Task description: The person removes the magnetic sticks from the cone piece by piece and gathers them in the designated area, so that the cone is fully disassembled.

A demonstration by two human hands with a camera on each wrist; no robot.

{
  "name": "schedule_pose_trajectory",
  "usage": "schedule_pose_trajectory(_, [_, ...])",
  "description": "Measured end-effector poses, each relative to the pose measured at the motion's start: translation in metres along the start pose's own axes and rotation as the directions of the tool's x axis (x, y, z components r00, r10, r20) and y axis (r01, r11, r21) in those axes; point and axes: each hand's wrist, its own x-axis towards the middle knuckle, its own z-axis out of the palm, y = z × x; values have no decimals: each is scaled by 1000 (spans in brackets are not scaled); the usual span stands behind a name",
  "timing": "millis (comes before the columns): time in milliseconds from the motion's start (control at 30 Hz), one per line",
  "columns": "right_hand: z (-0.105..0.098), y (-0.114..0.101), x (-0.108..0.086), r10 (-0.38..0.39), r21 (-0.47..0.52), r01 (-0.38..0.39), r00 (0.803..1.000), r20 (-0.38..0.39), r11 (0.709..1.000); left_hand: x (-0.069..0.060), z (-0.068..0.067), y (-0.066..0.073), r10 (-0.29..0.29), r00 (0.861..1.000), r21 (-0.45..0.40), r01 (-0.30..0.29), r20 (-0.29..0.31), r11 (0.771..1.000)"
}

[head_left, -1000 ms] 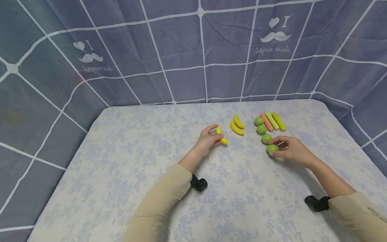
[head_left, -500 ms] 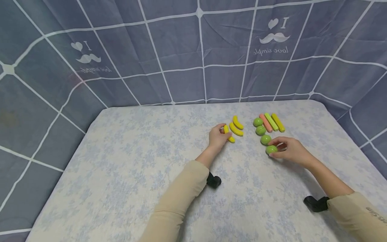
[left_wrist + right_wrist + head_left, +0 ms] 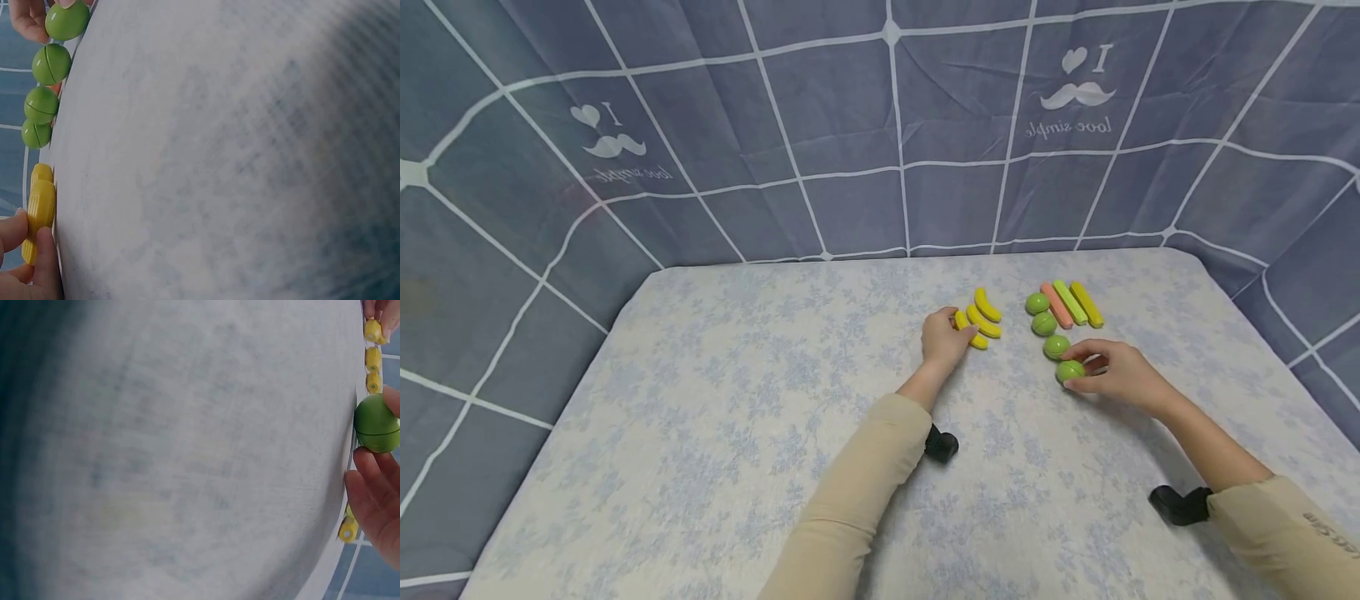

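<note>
My left hand [image 3: 945,340] pinches a small yellow toy banana [image 3: 979,342] at the table surface, thumb on the near side. Two more toy bananas, the middle one [image 3: 983,322] and the far one [image 3: 987,305], lie just beyond it in a row. With thumb and fingertips, my right hand [image 3: 1116,374] holds the nearest green ball [image 3: 1069,372], which has a seam round it. In the right wrist view that ball [image 3: 376,425] sits between the thumb and the fingers. Several such balls form a line, including one green ball [image 3: 1057,347] by my fingertips.
Behind the balls lie three sticks: an orange stick [image 3: 1057,306], a light green stick [image 3: 1070,302] and a yellow stick [image 3: 1087,304]. The table [image 3: 700,417] has a pale floral cover. A blue checked curtain [image 3: 820,125] hangs behind and at both sides.
My left hand has moved right, bringing its toy banana down beside the other two. The right hand stays at the nearest green ball.
</note>
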Motion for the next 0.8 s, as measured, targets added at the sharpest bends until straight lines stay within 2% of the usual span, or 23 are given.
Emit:
schedule_pose_trajectory(167, [0,-1,0,2,-4,-2,1000,-2,1000,-2,0,4,14,1000,52,-13,-21,999])
schedule_pose_trajectory(400, [-4,-3,0,-14,13,14,1000,9,1000,0,-4,2,10,1000,75,-11,22,997])
schedule_pose_trajectory(533, [-6,-3,0,-32,9,31,999,11,999,-1,-9,2,21,999,61,-24,49,998])
schedule_pose_trajectory(600, [-9,-3,-1,-45,6,45,999,12,999,-1,-15,1,29,996,32,-32,81,999])
schedule_pose_trajectory(700, [-17,-3,-3,-66,-9,66,998,-2,998,1,-35,-1,74,985,61,-84,154,995])
schedule_pose_trajectory(767, [-24,-3,-6,-76,-28,76,997,-20,997,3,-55,-1,142,964,138,-176,226,975])
schedule_pose_trajectory(800, [-28,-4,-7,-79,-44,77,996,-34,996,4,-67,-1,188,946,199,-244,263,949])
